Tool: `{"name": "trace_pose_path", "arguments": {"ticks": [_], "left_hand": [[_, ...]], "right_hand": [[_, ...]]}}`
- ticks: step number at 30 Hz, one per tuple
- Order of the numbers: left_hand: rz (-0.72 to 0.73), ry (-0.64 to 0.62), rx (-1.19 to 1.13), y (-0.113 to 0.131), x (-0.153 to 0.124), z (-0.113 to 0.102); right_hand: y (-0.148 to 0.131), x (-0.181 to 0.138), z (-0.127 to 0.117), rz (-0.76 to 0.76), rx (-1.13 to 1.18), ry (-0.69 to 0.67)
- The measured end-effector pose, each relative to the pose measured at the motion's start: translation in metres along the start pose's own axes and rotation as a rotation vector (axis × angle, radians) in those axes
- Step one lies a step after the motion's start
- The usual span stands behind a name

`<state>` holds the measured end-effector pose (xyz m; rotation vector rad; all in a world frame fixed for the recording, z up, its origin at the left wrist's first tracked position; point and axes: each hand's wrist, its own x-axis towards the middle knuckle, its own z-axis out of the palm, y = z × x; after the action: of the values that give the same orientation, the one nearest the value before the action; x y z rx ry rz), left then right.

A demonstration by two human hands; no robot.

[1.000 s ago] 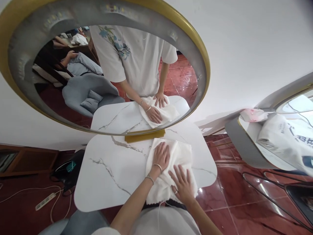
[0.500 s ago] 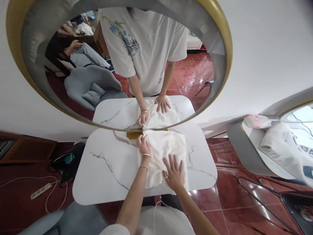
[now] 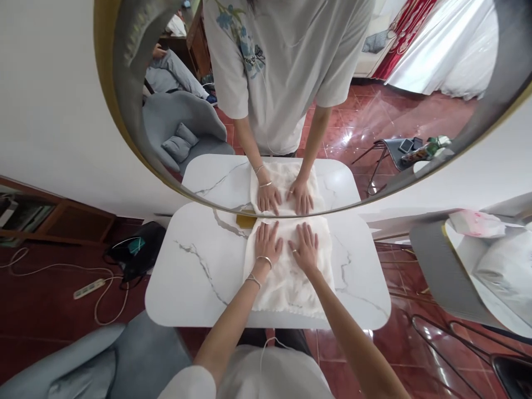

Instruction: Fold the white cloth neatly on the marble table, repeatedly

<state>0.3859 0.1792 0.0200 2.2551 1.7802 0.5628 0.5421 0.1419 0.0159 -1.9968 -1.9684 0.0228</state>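
I had the white cloth point(image 3: 291, 293) spread near the centre of the frame on the marbled tabletop point(image 3: 183, 293), its far edge running up to the lower rim of the mirror point(image 3: 108, 88) in my view. The left hand point(image 3: 267, 244) lay palm down on its upper left part, the right hand point(image 3: 305, 249) palm down on its upper right; fingers were stretched out on both, neither was clamped on anything, and a strip of cloth showed between them. From my distance I judged the cloth light and soft, limp enough to ruck up under a sideways push, and hardly fragile. The tabletop looked smooth, so I reckoned the cloth would slide unless a palm pinned it. Shallow creases crossed its lower half. For a hold I favoured pinching the near edge, toward the bottom of the frame, where it lay uncovered between the forearms; the far edge looked more cramped.
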Motion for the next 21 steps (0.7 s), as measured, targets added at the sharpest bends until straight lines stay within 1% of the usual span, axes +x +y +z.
{"name": "trace_pose_path", "arguments": {"ticks": [2, 5, 7, 11, 14, 16, 17, 19, 20, 21], "left_hand": [[-0.042, 0.005, 0.02, -0.012, -0.003, -0.006], [-0.085, 0.007, 0.045, -0.037, -0.012, -0.021], [-0.115, 0.015, 0.063, -0.058, -0.018, -0.032], [-0.183, 0.029, 0.118, -0.105, -0.028, -0.055], [-0.224, 0.044, 0.142, -0.136, -0.039, -0.071], [-0.265, 0.099, 0.149, -0.149, -0.059, -0.08], [-0.276, 0.131, 0.152, -0.151, -0.074, -0.084], [-0.251, 0.156, 0.155, -0.146, -0.112, -0.091], [-0.206, 0.135, 0.155, -0.14, -0.133, -0.093], [-0.155, 0.088, 0.156, -0.132, -0.155, -0.094]], "right_hand": [[-0.016, 0.012, 0.008, -0.066, 0.006, -0.033], [-0.047, 0.015, 0.018, -0.165, 0.018, -0.063], [-0.071, 0.012, 0.024, -0.222, 0.035, -0.079], [-0.122, 0.012, 0.034, -0.396, 0.093, -0.138], [-0.158, 0.012, 0.039, -0.457, 0.134, -0.182], [-0.18, 0.009, 0.041, -0.483, 0.153, -0.213], [-0.189, 0.005, 0.042, -0.5, 0.161, -0.227], [-0.204, -0.004, 0.044, -0.518, 0.176, -0.239], [-0.208, -0.009, 0.044, -0.518, 0.182, -0.236], [-0.211, -0.014, 0.045, -0.515, 0.188, -0.229]]}}
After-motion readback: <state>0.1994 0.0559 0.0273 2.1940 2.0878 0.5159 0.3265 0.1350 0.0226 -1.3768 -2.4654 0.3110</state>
